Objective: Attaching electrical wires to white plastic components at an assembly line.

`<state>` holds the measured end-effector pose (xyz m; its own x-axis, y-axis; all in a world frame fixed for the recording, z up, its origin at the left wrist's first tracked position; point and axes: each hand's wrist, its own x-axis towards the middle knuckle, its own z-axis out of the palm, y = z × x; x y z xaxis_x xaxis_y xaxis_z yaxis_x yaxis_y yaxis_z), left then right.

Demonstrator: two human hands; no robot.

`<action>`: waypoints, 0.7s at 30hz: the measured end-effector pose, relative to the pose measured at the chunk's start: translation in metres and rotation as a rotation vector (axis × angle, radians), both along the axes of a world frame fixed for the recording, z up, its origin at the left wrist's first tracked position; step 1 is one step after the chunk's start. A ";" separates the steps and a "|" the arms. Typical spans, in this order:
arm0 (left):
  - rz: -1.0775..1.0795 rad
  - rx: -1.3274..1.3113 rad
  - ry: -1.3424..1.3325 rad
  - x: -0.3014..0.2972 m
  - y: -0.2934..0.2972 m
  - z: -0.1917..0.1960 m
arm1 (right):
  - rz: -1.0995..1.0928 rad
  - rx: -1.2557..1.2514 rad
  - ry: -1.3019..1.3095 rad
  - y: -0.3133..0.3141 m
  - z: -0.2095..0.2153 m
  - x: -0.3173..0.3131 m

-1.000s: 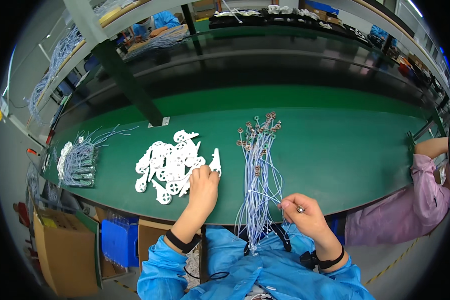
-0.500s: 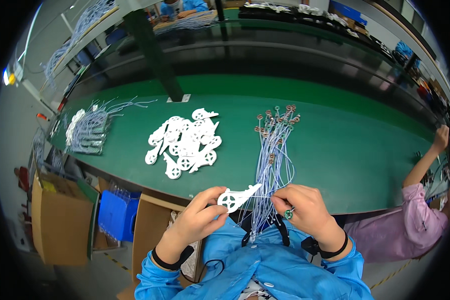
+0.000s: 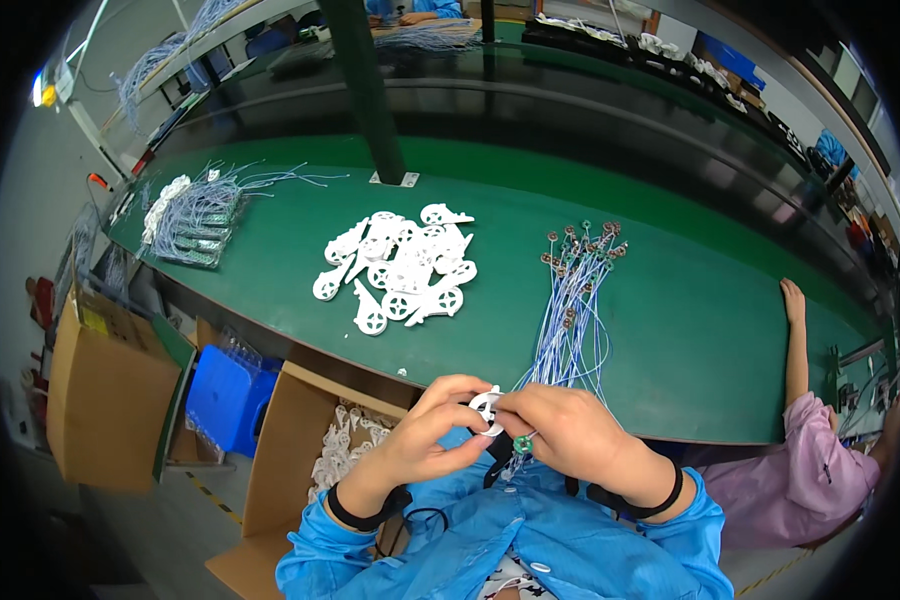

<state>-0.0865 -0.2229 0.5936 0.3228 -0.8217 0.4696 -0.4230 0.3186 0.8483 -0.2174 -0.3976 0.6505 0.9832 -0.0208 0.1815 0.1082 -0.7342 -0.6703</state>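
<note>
My left hand (image 3: 425, 430) and my right hand (image 3: 560, 432) meet close to my chest, below the table's near edge. Together they grip a small white plastic part (image 3: 485, 405) with a round end. My right hand also pinches a thin wire ending in a small green disc (image 3: 521, 443). That wire comes from a bundle of pale blue wires (image 3: 573, 305) with small round ends, lying on the green table (image 3: 690, 320). A pile of white plastic parts (image 3: 400, 265) lies on the table to the left of the bundle.
A second heap of wires (image 3: 195, 215) lies at the table's far left. A green post (image 3: 370, 90) rises behind the pile. Cardboard boxes (image 3: 105, 390) and a blue bin (image 3: 225, 395) stand below the table. A person in pink (image 3: 805, 470) reaches onto the table at right.
My left hand picked a white part from the pile and brought it to my chest. Both hands have closed together on it, with the wire end against it.
</note>
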 end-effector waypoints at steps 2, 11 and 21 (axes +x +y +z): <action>0.022 -0.036 -0.001 0.003 0.003 -0.009 | -0.038 0.193 0.032 0.005 0.004 0.005; -0.156 -0.110 0.821 -0.017 0.001 -0.045 | -0.180 1.491 -0.094 -0.011 0.031 0.038; -0.125 -0.159 0.853 -0.018 0.000 -0.033 | -0.014 1.660 -0.433 0.017 0.014 0.046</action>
